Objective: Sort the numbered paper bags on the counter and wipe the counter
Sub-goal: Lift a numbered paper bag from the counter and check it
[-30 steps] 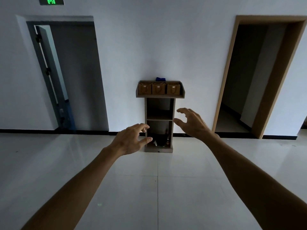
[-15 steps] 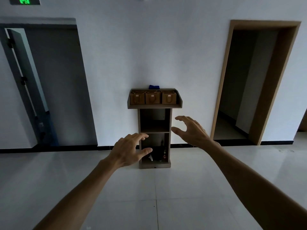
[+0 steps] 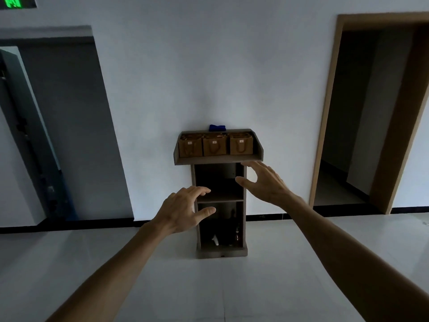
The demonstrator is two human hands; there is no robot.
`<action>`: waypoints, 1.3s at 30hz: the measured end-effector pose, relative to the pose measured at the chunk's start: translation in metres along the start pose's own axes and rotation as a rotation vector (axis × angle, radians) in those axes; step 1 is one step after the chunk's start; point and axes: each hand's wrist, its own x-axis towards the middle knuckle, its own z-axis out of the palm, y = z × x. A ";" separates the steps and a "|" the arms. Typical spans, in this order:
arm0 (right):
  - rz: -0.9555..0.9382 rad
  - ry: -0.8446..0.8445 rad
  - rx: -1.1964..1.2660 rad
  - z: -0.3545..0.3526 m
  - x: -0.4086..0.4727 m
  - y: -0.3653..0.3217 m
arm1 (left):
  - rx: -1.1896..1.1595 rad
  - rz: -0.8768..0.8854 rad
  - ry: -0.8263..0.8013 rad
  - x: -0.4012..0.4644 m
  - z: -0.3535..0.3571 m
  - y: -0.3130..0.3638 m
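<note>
Paper bags (image 3: 215,147): tan-brown, each with small white label. Cloth (image 3: 217,128): blue. Counter (image 3: 218,160): grey-brown. Wall (image 3: 209,66): white. Sign (image 3: 14,1): green.

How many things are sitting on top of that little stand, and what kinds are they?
Brown paper bags: 3 (left bag, middle bag, right bag)
Blue cloth: 1 (blue cloth, behind the bags)
Total: 4
</note>
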 end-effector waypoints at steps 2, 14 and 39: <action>-0.009 -0.007 0.020 0.005 0.032 0.021 | -0.002 -0.014 0.000 0.036 0.009 -0.010; -0.029 -0.047 0.092 0.058 0.203 0.123 | -0.027 -0.083 0.050 0.196 0.054 -0.081; 0.071 -0.090 0.160 0.263 0.549 0.241 | -0.237 -0.046 0.020 0.522 0.158 -0.365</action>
